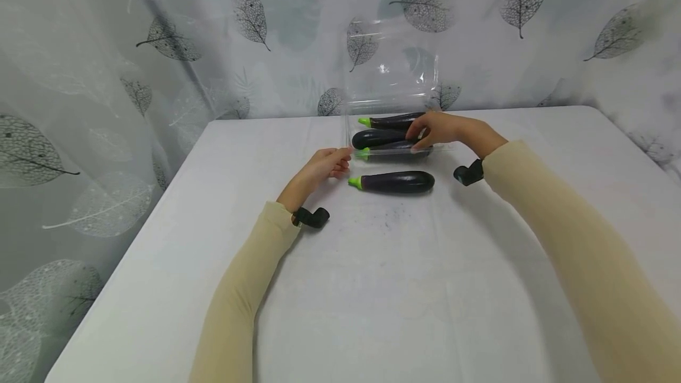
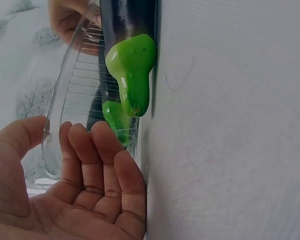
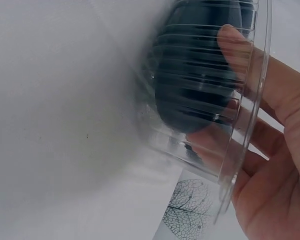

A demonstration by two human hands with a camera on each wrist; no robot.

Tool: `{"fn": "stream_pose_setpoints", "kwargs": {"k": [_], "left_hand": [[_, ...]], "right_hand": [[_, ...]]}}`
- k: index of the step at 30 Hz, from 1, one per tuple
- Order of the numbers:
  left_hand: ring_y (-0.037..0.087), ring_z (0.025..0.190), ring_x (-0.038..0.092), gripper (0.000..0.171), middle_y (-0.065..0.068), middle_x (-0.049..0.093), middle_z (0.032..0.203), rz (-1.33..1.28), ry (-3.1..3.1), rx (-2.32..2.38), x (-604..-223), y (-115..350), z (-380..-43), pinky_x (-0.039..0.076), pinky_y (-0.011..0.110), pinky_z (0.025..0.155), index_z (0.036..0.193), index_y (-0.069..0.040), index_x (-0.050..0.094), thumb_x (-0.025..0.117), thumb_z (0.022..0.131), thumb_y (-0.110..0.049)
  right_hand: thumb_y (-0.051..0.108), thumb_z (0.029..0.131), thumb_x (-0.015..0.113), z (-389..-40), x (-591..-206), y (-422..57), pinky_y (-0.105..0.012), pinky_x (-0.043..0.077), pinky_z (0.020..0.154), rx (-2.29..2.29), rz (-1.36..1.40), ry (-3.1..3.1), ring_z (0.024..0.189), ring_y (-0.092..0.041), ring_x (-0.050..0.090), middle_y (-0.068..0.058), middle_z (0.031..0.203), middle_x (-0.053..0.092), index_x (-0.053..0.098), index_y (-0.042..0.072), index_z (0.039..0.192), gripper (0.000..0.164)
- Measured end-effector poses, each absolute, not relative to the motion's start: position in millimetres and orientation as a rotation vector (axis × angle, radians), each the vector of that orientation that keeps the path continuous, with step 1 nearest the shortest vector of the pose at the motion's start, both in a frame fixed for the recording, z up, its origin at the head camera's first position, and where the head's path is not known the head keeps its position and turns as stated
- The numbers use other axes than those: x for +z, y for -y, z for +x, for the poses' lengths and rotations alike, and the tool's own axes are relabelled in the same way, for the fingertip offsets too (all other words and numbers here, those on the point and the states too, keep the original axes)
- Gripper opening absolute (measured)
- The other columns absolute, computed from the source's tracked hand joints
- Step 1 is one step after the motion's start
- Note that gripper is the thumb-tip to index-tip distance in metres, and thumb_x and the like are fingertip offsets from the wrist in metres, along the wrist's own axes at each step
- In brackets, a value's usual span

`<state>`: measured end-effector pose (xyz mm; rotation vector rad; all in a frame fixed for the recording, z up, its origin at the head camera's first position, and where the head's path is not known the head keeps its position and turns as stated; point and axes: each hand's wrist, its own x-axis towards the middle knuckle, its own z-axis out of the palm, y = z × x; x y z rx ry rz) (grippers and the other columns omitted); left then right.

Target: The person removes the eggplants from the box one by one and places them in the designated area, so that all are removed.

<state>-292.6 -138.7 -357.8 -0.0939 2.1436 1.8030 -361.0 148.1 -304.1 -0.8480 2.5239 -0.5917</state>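
Observation:
An open clear plastic clamshell container (image 1: pixel 347 129) holds three dark eggplants with bright green stems. My right hand (image 1: pixel 440 129) reaches over its right side and grips the nearest eggplant (image 3: pixel 190 95) inside, thumb on one side and fingers on the other, seen through the ribbed wall. At the container's left end, my left hand (image 1: pixel 328 164) holds the edge, its thumb at the rim and curled fingers by the outer wall. Another eggplant (image 1: pixel 399 182) lies on the table just in front of the container, its green stem (image 2: pixel 132 70) near my left fingertips.
The container's clear lid (image 1: pixel 391 64) stands raised against the leaf-printed curtain (image 1: pixel 298 28) behind the table. A white cloth covers the table (image 1: pixel 372 288). Each wrist carries a small black camera.

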Motion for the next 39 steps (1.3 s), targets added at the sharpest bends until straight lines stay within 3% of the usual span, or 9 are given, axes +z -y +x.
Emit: {"fn": "stream_pose_setpoints", "kwargs": {"k": [22,39], "left_hand": [[0.01,0.078,0.057,0.045,0.0,0.055,0.085,-0.084,-2.152,1.794,-359,139,-294,0.048,0.021,0.071,0.115,0.007,0.058,0.058,0.098,-0.035],[0.01,0.077,0.057,0.046,0.0,0.056,0.084,-0.071,-2.141,1.802,-359,141,-296,0.048,0.021,0.07,0.118,0.008,0.057,0.057,0.098,-0.034]], "right_hand": [[0.02,0.094,0.067,-363,-309,-157,-0.049,0.049,0.092,-0.6,-0.949,-2.506,0.115,-0.038,0.057,-0.022,0.125,0.059,0.055,-0.004,0.13,0.045],[0.017,0.094,0.066,-362,-313,-160,-0.051,0.045,0.099,-0.715,-0.914,-2.518,0.118,-0.038,0.055,-0.022,0.131,0.055,0.054,-0.004,0.132,0.045]]}}
